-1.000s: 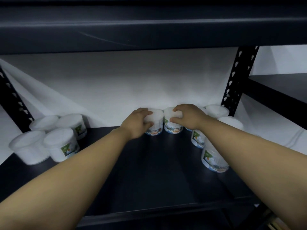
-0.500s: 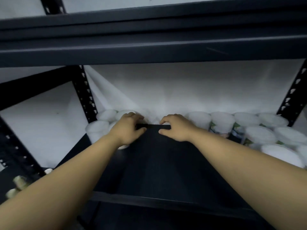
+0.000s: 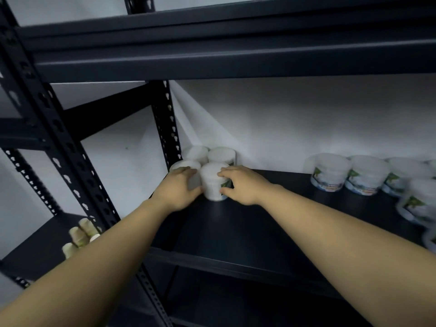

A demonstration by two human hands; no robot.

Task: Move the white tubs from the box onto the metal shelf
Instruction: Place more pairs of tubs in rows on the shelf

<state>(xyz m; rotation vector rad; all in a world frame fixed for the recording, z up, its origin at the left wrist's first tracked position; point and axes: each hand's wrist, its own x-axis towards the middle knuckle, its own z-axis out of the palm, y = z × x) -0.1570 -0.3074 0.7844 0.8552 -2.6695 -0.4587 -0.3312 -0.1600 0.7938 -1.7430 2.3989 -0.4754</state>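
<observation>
On the dark metal shelf [image 3: 236,227], a cluster of white tubs stands in the back-left corner. My right hand [image 3: 240,185] grips the front tub [image 3: 212,182], fingers over its lid and thumb on its side. My left hand [image 3: 179,190] curls over the front-left tub [image 3: 182,164], its thumb beside the front tub. Two more tubs [image 3: 223,154] stand behind them against the wall. A row of labelled white tubs [image 3: 330,172] lines the back right of the shelf. The box is out of view.
A perforated black upright [image 3: 165,126] stands just left of the cluster. The shelf above [image 3: 236,55] hangs low overhead. More tubs [image 3: 415,204] crowd the right edge. Tan cups [image 3: 80,234] sit on a lower shelf at the left.
Both hands have left the middle of the shelf and moved left to the corner cluster, and now hold tubs there. My view has swung left with them.
</observation>
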